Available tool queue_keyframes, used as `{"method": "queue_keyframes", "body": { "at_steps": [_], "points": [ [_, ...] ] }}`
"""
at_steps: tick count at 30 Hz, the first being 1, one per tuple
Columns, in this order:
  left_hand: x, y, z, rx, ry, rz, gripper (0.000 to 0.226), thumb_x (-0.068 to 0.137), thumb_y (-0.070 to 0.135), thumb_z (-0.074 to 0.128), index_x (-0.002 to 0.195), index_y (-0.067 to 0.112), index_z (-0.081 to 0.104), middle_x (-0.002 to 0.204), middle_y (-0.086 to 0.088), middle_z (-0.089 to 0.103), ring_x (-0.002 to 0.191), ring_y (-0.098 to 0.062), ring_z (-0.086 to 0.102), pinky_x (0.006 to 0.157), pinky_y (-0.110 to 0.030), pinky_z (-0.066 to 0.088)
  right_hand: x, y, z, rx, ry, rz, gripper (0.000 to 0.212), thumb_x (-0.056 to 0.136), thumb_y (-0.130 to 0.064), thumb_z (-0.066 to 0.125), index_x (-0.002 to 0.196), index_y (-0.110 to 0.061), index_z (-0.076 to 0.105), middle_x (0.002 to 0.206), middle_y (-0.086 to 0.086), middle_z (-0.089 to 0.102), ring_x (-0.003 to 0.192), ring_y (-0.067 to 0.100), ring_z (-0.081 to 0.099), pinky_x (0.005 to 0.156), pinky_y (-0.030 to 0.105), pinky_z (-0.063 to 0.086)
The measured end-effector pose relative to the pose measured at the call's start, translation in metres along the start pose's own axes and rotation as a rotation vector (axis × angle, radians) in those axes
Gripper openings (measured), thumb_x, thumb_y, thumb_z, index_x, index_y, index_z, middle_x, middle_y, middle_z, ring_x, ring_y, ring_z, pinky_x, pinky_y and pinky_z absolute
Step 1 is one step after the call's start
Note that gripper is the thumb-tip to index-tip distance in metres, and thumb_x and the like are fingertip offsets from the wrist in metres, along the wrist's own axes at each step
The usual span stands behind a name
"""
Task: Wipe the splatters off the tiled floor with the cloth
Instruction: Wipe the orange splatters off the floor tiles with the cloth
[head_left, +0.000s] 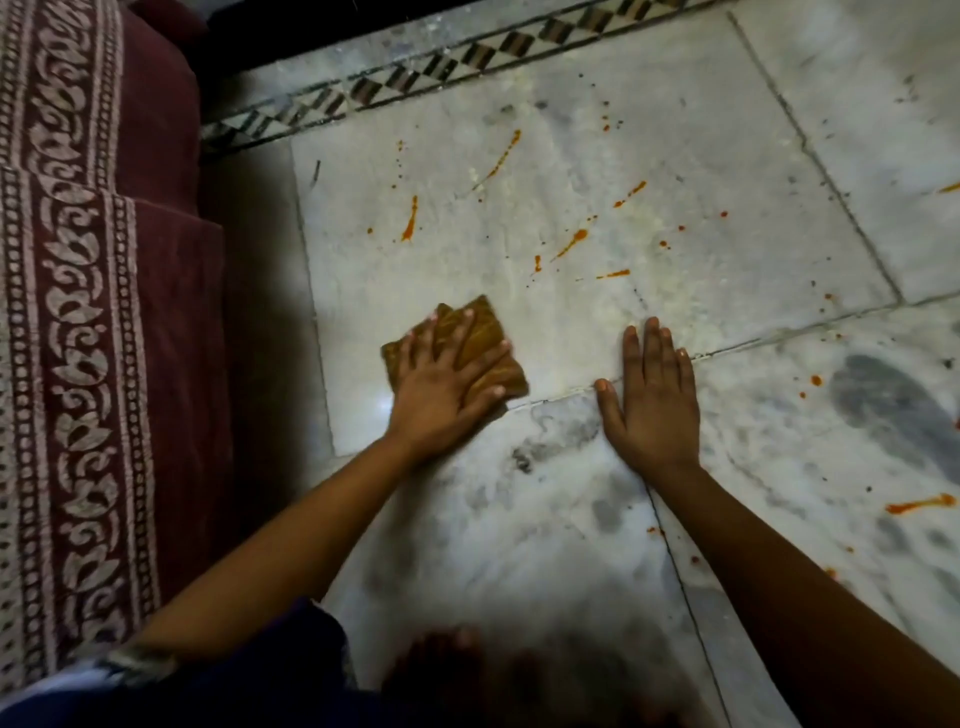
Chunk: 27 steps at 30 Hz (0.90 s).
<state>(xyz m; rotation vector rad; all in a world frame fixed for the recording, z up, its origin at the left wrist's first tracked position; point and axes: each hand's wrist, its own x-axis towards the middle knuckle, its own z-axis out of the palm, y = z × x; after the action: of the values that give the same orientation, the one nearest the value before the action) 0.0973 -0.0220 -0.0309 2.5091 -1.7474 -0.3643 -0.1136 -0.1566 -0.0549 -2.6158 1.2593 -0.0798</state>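
A folded brown cloth (485, 325) lies flat on the white marble tiled floor (675, 130). My left hand (441, 387) presses down on the cloth with fingers spread over it. My right hand (652, 397) rests flat and open on the floor to the right of the cloth, across a tile joint, holding nothing. Orange-red splatters (571, 241) streak the tile beyond both hands, with more splatters (919, 503) on the tiles at the right.
A maroon patterned fabric (93, 312) covers furniture along the left edge. A black-and-white checkered border strip (415, 78) runs across the far floor. My knee, blurred, is at the bottom centre (467, 675).
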Motion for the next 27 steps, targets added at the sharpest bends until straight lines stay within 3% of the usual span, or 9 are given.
{"method": "queue_keyframes", "body": {
  "at_steps": [4,7,9,13,17,21,24,27],
  "points": [
    [0.016,-0.052,-0.013,-0.007,0.004,-0.200,0.058,0.085,0.069,0.018,0.140,0.052,0.022,0.159,0.001,0.004,0.143,-0.038,-0.003,0.113,-0.054,-0.002,0.001,0.000,-0.001,0.004,-0.011,0.002,0.070,0.093,-0.048,0.020,0.149,-0.005,0.019,0.156,0.018,0.014,0.145,0.029,0.012,0.116,0.039,0.005],
    [0.064,-0.049,-0.026,-0.083,-0.026,-0.338,0.054,0.090,0.066,0.027,0.141,0.049,0.026,0.159,0.001,0.001,0.142,-0.042,-0.008,0.111,-0.058,-0.006,0.000,-0.001,-0.002,-0.003,-0.020,0.005,0.071,0.092,-0.049,0.018,0.149,-0.006,0.017,0.156,0.018,0.012,0.145,0.028,0.010,0.116,0.039,0.003],
    [0.087,-0.034,-0.029,-0.054,-0.078,-0.290,0.052,0.092,0.063,0.029,0.142,0.049,0.025,0.159,0.000,-0.002,0.141,-0.044,-0.010,0.110,-0.059,-0.007,0.000,-0.001,-0.003,-0.011,-0.031,0.008,0.074,0.091,-0.051,0.013,0.149,-0.006,0.013,0.157,0.017,0.008,0.145,0.028,0.006,0.116,0.039,0.000],
    [0.079,-0.005,-0.021,0.064,-0.134,-0.010,0.061,0.084,0.071,0.018,0.141,0.050,0.023,0.160,0.001,-0.001,0.142,-0.042,-0.011,0.111,-0.057,-0.007,0.002,-0.004,-0.006,-0.001,-0.069,0.032,0.082,0.083,-0.055,0.001,0.149,-0.006,0.003,0.157,0.015,-0.002,0.146,0.026,-0.004,0.115,0.037,-0.009],
    [0.017,-0.029,-0.005,0.104,-0.046,0.212,0.061,0.082,0.073,0.015,0.139,0.054,0.020,0.158,0.004,0.009,0.143,-0.038,-0.001,0.112,-0.052,0.000,0.004,-0.007,-0.002,0.012,-0.055,0.047,0.082,0.085,-0.055,0.003,0.149,-0.004,0.005,0.157,0.017,-0.001,0.146,0.027,-0.004,0.116,0.036,-0.007],
    [0.002,-0.074,-0.005,0.065,0.037,0.097,0.060,0.083,0.077,0.014,0.138,0.054,0.022,0.156,0.002,0.021,0.143,-0.036,0.010,0.112,-0.052,0.006,0.006,-0.005,-0.001,0.013,-0.030,0.037,0.079,0.089,-0.055,0.007,0.149,-0.004,0.006,0.157,0.017,0.000,0.145,0.025,-0.003,0.115,0.033,-0.009],
    [0.041,-0.068,-0.016,0.024,0.042,-0.065,0.063,0.078,0.075,0.016,0.138,0.056,0.022,0.158,0.004,0.012,0.143,-0.036,0.001,0.112,-0.053,0.001,0.010,0.000,-0.002,-0.016,-0.012,0.050,0.080,0.090,-0.056,0.009,0.148,-0.002,0.008,0.157,0.018,0.002,0.145,0.027,0.000,0.115,0.035,-0.008],
    [0.088,-0.044,-0.021,0.004,0.000,-0.105,0.069,0.073,0.075,0.011,0.139,0.055,0.023,0.159,0.003,0.006,0.142,-0.042,-0.004,0.111,-0.055,-0.003,0.018,0.004,-0.002,-0.028,0.010,0.113,0.084,0.088,-0.058,0.008,0.148,0.000,0.009,0.156,0.021,0.003,0.145,0.031,0.002,0.114,0.036,-0.009]
  ]
}}
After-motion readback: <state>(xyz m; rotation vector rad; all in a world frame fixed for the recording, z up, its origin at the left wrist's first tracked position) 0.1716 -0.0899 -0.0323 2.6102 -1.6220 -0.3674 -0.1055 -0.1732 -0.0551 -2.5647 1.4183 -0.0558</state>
